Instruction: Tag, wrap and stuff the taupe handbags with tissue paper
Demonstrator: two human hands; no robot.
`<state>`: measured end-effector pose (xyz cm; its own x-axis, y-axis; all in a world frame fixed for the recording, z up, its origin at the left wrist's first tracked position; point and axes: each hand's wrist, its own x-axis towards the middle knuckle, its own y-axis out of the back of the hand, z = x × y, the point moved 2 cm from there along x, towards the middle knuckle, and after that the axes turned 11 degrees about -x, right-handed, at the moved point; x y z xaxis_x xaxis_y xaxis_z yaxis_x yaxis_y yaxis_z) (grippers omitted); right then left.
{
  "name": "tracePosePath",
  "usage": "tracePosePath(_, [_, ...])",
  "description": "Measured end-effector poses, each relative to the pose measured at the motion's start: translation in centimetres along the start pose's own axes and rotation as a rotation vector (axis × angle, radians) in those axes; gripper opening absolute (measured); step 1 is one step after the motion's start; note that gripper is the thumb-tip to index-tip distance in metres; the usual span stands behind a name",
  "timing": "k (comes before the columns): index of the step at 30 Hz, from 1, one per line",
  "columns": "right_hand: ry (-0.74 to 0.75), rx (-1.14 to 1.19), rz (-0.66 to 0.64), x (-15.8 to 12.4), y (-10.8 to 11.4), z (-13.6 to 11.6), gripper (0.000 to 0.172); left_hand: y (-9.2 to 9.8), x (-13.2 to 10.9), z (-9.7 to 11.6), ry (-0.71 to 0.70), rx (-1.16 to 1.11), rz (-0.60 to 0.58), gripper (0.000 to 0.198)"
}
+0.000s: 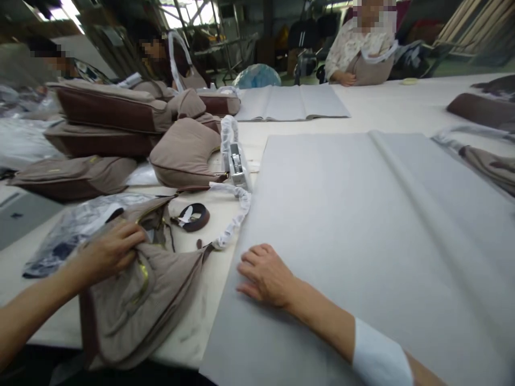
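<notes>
A taupe handbag (148,300) with dark brown trim and a gold zip lies on its side at the table's near left edge. My left hand (115,249) is closed on the edge of its open top, the fingertips partly hidden. The bag's strap (237,217) is wrapped in white material and stretches to the right. My right hand (265,276) rests on or just over the left part of a large grey paper sheet (341,225), fingers loosely bent and apart, holding nothing. Beyond the bag lies a coiled dark brown strap (195,217) with a white tag.
Several taupe and brown bags (112,112) are piled at the back left. A tape dispenser (237,166) stands beside the sheet. Clear plastic (60,252) lies left of the handbag. Across the table a person (362,48) handles another bag, near a second paper stack (289,102).
</notes>
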<state>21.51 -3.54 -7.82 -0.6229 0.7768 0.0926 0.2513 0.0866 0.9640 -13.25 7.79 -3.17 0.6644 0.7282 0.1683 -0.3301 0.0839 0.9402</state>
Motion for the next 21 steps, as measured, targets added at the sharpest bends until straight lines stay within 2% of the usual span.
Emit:
tracePosePath(1, [0.087, -0.07, -0.073, -2.0, 0.1, 0.4, 0.021, -0.6, 0.3, 0.2, 0.039, 0.019, -0.013, 0.027])
tracePosePath(3, [0.113, -0.165, -0.15, -6.1, 0.2, 1.8, 0.013, -2.0, 1.1, 2.1, 0.063, 0.049, 0.014, 0.03])
tracePosePath(5, [0.044, -0.205, -0.107, -9.8, 0.6, 3.3, 0.013, -3.7, 1.6, 6.0, 0.079, 0.047, 0.114, 0.031])
tracePosePath(8, [-0.039, -0.205, 0.014, -13.7, 1.1, 4.5, 0.021, -7.2, 1.8, 13.8, 0.115, -0.064, 0.168, 0.03])
tracePosePath(9, [-0.054, -0.206, 0.047, -14.5, 1.2, 4.6, 0.021, -8.5, 1.7, 16.1, 0.166, -0.128, 0.165, 0.034])
tracePosePath(11, [-0.063, -0.212, 0.099, -15.3, 0.9, 4.6, 0.021, -11.3, 1.6, 19.6, 0.326, -0.253, 0.056, 0.043])
tracePosePath(13, [-0.068, -0.216, 0.137, -15.6, 0.5, 4.6, 0.019, -13.6, 1.7, 21.1, 0.527, -0.367, -0.032, 0.042])
tracePosePath(15, [-0.07, -0.2, 0.16, -15.7, 0.2, 4.6, 0.016, -14.7, 1.9, 21.4, 0.628, -0.424, -0.032, 0.025])
tracePosePath(17, [-0.097, -0.142, 0.162, -15.8, 0.2, 4.8, 0.015, -14.7, 2.4, 21.4, 0.566, -0.436, 0.033, 0.011])
tracePosePath(19, [-0.174, -0.029, 0.154, -15.6, 0.6, 5.0, 0.017, -14.0, 3.0, 22.3, 0.392, -0.456, 0.129, 0.014])
tracePosePath(21, [-0.333, 0.141, 0.164, -14.7, 1.2, 5.1, 0.02, -13.5, 3.6, 24.0, 0.206, -0.484, 0.212, 0.016])
